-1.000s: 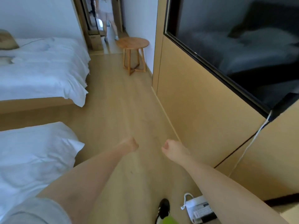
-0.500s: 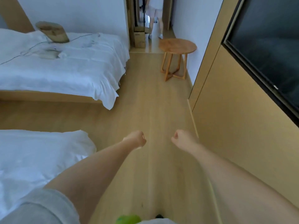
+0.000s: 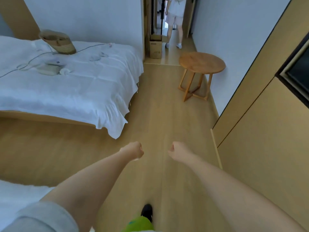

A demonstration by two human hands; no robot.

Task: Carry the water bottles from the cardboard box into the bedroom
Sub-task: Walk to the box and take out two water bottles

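Observation:
My left hand (image 3: 133, 150) and my right hand (image 3: 178, 150) are stretched out ahead of me over the wooden floor, both curled into fists and holding nothing. A tall cardboard box (image 3: 155, 46) stands on the floor in the corridor doorway at the far end of the room. No water bottle shows in this view.
A bed with white sheets (image 3: 75, 87) lies to the left, with a woven basket (image 3: 57, 41) and cables on it. Another white bed corner (image 3: 20, 196) is at lower left. A round wooden side table (image 3: 201, 62) stands by the right wall. A person (image 3: 175, 17) stands in the corridor. Wood cabinets (image 3: 260, 131) line the right.
The view has swung left and moved up the room: the far bed, side table and doorway are closer and more central. Both fists stay held out, holding nothing.

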